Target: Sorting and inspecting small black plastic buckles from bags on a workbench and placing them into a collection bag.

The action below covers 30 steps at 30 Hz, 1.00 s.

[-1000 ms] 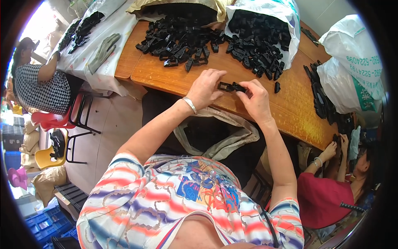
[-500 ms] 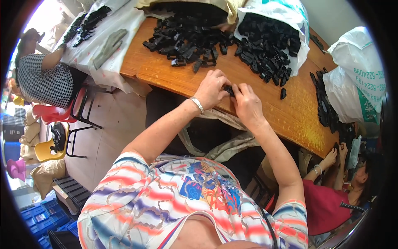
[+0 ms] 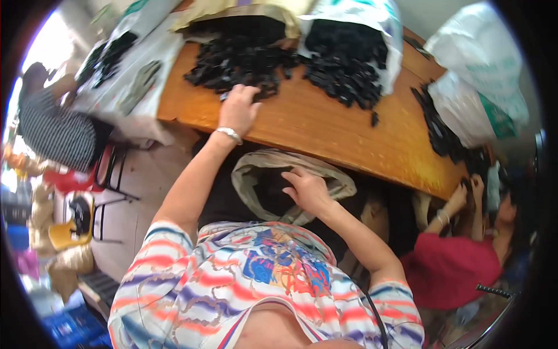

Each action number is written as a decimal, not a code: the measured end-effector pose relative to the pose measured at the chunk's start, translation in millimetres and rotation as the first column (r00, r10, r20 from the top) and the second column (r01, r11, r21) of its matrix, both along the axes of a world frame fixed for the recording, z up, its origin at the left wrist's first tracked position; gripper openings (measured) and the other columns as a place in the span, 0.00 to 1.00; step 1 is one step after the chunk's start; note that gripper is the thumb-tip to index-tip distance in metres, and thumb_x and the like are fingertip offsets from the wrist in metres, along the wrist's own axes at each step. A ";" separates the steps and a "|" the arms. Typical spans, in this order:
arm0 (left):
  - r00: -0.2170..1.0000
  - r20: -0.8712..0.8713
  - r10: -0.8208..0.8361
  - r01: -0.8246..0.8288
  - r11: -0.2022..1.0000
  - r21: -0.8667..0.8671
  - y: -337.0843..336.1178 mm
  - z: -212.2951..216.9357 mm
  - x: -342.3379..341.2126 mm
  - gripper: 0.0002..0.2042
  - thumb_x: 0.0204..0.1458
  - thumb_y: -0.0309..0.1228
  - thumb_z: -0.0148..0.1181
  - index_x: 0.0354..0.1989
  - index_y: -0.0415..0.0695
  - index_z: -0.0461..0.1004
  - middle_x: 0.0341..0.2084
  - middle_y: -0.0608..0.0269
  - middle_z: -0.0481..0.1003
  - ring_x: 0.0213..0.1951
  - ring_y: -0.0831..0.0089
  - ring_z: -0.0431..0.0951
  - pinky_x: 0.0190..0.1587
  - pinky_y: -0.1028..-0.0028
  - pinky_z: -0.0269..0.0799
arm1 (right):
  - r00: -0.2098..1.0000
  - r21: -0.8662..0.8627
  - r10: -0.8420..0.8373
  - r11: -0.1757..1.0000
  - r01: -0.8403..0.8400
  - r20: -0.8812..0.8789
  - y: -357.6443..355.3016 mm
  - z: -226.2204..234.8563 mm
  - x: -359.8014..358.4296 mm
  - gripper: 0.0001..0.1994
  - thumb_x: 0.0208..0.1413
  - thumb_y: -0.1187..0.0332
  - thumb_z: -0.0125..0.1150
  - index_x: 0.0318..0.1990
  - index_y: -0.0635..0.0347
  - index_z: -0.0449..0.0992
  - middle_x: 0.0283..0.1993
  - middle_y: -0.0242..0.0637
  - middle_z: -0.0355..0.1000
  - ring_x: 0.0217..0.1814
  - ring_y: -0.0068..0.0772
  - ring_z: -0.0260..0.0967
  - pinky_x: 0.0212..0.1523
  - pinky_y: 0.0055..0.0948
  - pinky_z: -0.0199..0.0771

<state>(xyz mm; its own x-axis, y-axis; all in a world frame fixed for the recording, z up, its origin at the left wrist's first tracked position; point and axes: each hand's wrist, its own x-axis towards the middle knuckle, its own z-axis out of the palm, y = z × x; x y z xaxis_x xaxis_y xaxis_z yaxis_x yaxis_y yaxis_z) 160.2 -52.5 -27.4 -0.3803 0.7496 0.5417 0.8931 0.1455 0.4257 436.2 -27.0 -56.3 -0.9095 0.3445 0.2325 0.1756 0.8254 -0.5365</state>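
Observation:
My left hand [image 3: 237,113], with a silver bracelet at the wrist, reaches over the table to the near edge of a heap of small black plastic parts [image 3: 232,64]. Its thumb and fingers are apart, and no held part shows. The heap spills from the mouth of a tan sack [image 3: 192,24]. Above the mouth of an open beige cloth bag [image 3: 346,185] at the table's front edge, my right hand [image 3: 311,191] has its fingers spread with nothing between them. What lies inside that bag is too dark to make out.
A second heap of black parts [image 3: 343,75] comes out of a white sack [image 3: 392,64]; one loose part [image 3: 374,119] lies near it. White bags [image 3: 482,64] stand at right. Co-workers sit left and right; the right one's hands [image 3: 459,198] are at the table [image 3: 325,128].
My hands have parted. The left moved leftward to the heap; the right came down over the beige bag and let go of the black part both held. The view has shifted.

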 end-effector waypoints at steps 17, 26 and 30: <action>0.920 0.370 -0.131 0.129 0.991 0.030 22.7 2.1 92.3 0.11 0.54 0.28 0.59 0.43 0.36 0.72 0.37 0.47 0.76 0.40 0.52 0.78 0.44 0.60 0.74 | 0.741 0.266 -0.664 0.700 0.663 -0.100 184.8 41.6 43.7 0.14 0.51 0.69 0.68 0.45 0.60 0.78 0.44 0.51 0.72 0.43 0.56 0.73 0.42 0.47 0.75; 0.931 0.056 -0.361 0.365 0.917 -0.161 29.6 25.2 96.3 0.16 0.50 0.21 0.55 0.47 0.48 0.75 0.41 0.54 0.70 0.42 0.53 0.75 0.44 0.62 0.74 | 0.823 -0.453 -0.563 0.718 0.528 0.068 176.9 52.2 55.3 0.10 0.57 0.74 0.61 0.43 0.69 0.80 0.31 0.38 0.78 0.28 0.23 0.76 0.29 0.25 0.76; 0.833 -0.145 -0.535 0.494 0.835 -0.244 44.3 23.1 89.4 0.19 0.42 0.17 0.60 0.44 0.51 0.76 0.42 0.57 0.71 0.46 0.58 0.72 0.47 0.65 0.74 | 0.837 -0.409 -0.546 0.756 0.511 0.035 173.9 46.0 51.2 0.11 0.56 0.73 0.62 0.44 0.70 0.79 0.36 0.42 0.78 0.30 0.29 0.77 0.31 0.28 0.77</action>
